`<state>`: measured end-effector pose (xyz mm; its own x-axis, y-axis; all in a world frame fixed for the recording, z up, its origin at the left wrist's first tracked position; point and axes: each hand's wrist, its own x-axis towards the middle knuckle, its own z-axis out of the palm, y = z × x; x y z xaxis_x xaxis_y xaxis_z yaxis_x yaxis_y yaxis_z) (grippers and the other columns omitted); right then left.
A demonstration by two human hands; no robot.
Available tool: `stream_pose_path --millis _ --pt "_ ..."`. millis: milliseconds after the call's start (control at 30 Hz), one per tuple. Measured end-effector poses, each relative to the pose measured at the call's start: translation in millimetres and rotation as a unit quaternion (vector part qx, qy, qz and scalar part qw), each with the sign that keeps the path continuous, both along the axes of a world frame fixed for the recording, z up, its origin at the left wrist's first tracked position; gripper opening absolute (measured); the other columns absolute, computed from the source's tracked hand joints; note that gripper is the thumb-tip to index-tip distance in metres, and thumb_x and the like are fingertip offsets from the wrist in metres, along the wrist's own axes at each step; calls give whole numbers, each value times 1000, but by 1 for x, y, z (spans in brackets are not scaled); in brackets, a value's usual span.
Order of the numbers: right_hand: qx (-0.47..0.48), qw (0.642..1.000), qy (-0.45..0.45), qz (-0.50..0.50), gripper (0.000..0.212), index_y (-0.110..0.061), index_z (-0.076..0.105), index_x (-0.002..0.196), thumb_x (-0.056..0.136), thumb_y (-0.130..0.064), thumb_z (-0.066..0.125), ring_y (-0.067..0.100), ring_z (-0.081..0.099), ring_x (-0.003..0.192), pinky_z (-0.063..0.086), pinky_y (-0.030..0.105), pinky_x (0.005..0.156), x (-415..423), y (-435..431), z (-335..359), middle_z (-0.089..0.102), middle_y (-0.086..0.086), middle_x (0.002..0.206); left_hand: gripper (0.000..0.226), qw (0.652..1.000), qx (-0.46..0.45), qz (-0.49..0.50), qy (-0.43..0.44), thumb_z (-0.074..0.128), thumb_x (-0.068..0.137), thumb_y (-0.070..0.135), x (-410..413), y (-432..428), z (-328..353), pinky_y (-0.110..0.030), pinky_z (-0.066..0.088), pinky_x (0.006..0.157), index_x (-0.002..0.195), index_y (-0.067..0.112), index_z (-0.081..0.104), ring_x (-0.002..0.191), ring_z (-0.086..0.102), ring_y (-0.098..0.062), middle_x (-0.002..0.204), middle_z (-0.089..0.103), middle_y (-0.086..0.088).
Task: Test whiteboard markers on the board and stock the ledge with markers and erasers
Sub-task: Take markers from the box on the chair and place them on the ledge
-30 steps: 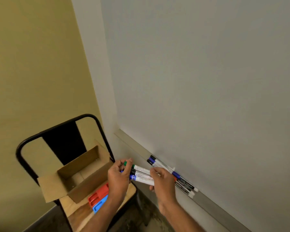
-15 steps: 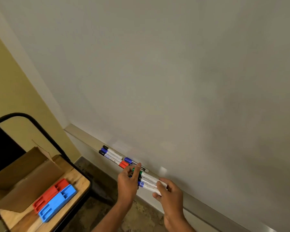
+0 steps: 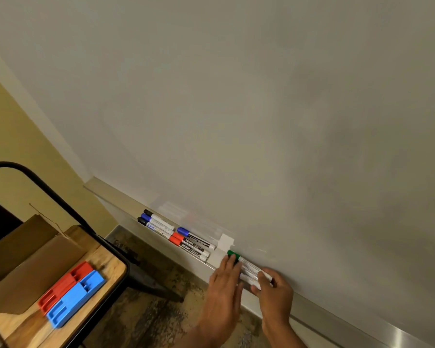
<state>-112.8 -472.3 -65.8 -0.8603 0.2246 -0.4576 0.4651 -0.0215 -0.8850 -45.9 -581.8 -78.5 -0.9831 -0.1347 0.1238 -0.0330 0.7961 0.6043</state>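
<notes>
Head view puts my left hand (image 3: 224, 285) and right hand (image 3: 274, 295) low at the ledge (image 3: 337, 320), one at each end of a bundle of markers (image 3: 249, 271). I judge I hold it this way so the markers go down together, lengthwise along the ledge like those already stocked.

My left fingers (image 3: 230, 263) lie nearly straight and close together across the capped end, pressing rather than wrapping; the thumb is hidden. My right fingers (image 3: 261, 278) curl round the other end, pinching the barrels.

The bundle sits at the foot of the whiteboard (image 3: 261, 121), just right of a white bracket (image 3: 225, 241); whether it already rests on the ledge I cannot tell. Its barrels are white with printed labels, and only a green cap (image 3: 232, 254) shows.

Left of the bracket lie black- and blue-capped markers (image 3: 158, 223), then blue- and red-capped markers (image 3: 194, 243). A red eraser (image 3: 65, 285) and a blue eraser (image 3: 73, 300) touch side by side on the chair seat (image 3: 106, 270), well apart from the ledge, so they remain to be stocked.
</notes>
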Motion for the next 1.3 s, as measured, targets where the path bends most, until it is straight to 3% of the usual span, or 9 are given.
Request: stream_pose_path --millis 100,200,433,633,733,900,1100,1200,1300 --pt "30 999 6 11 14 -11 69 102 95 -2 62 26 69 87 61 31 63 0 -4 -10 69 13 102 58 993 -98 -69 -22 22 110 37 1 -3 -29 -48 16 124 162 17 6 156 -6 -15 169 -2 0" --pt "55 998 9 25 15 -9 70 106 94 -3 63 27 70 87 62 29 62 -2 -11 -19 70 13 104 63 986 -137 -88 -23 24 110 38 0 -3 -42 -40 9 125 161 14 -4 156 -10 -18 170 -9 -4" --pt "62 997 3 55 15 -24 71 91 93 -9 67 21 69 89 64 37 71 -6 -19 -23 71 2 97 62 958 -269 -85 -45 24 106 42 -10 -10 -46 -40 14 117 159 8 24 154 10 -25 167 20 -12" --pt "63 996 -14 63 10 -17 70 100 94 -11 65 22 70 89 63 39 75 -8 -16 -25 70 3 100 64 958 -262 -75 -88 20 107 48 -15 -11 -46 -41 18 114 157 10 30 152 17 -25 164 28 -11" --pt "69 997 -24 34 15 -15 71 91 93 -5 59 20 71 81 62 37 74 -6 -9 -24 72 3 90 65 961 -248 -63 -103 24 106 49 -16 -13 -52 -41 20 113 156 8 29 151 26 -31 164 28 -14" --pt "172 982 10 75 17 -17 68 86 93 -8 56 20 68 81 60 38 74 -2 2 -28 71 0 87 69 961 -241 -71 -113 34 101 50 -17 -17 -58 -43 18 114 154 6 33 147 33 -32 162 30 -17" --pt "282 937 96 182 17 -14 66 106 91 -5 65 14 65 93 59 34 83 10 5 -33 68 -1 101 71 960 -241 -76 -119 34 101 51 -19 -17 -64 -45 17 115 155 6 28 152 24 -35 164 24 -18" --pt "285 930 109 204 24 -25 62 101 91 -3 66 10 64 87 58 24 76 13 3 -30 63 -8 94 71 960 -244 -77 -112 35 101 51 -19 -17 -65 -45 15 116 156 6 27 153 13 -31 166 19 -17" --pt "277 931 111 210 28 -22 64 111 92 -3 65 6 60 90 51 15 78 12 2 -28 59 -14 99 70 960 -244 -80 -113 38 101 49 -19 -16 -66 -45 16 116 156 5 27 153 13 -31 166 19 -17"
